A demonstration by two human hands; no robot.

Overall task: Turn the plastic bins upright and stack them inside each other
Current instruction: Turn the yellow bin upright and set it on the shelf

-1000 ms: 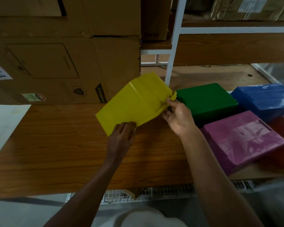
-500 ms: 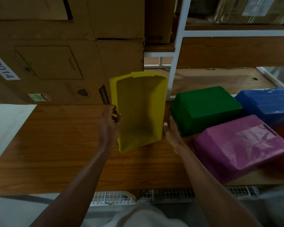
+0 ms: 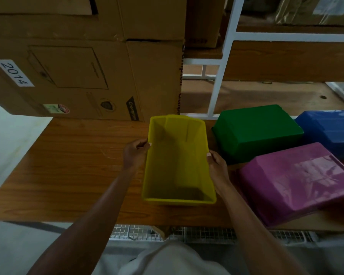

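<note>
A yellow plastic bin (image 3: pixel 178 163) sits upright with its open side up on the wooden shelf (image 3: pixel 68 171), empty inside. My left hand (image 3: pixel 134 154) grips its left rim and my right hand (image 3: pixel 216 165) grips its right rim. To the right lie three bins upside down: a green bin (image 3: pixel 256 132) closest, a blue bin (image 3: pixel 330 128) behind it at the far right, and a purple bin (image 3: pixel 300 179) at the front right.
Large cardboard boxes (image 3: pixel 77 76) stand at the back left of the shelf. A white metal rack post (image 3: pixel 220 72) rises behind the bins. A wire mesh edge (image 3: pixel 187 233) runs below the shelf's front. A red object shows at the right edge.
The yellow bin went from upside down to tilted on end to upright on the shelf. Both hands now hold its side rims.
</note>
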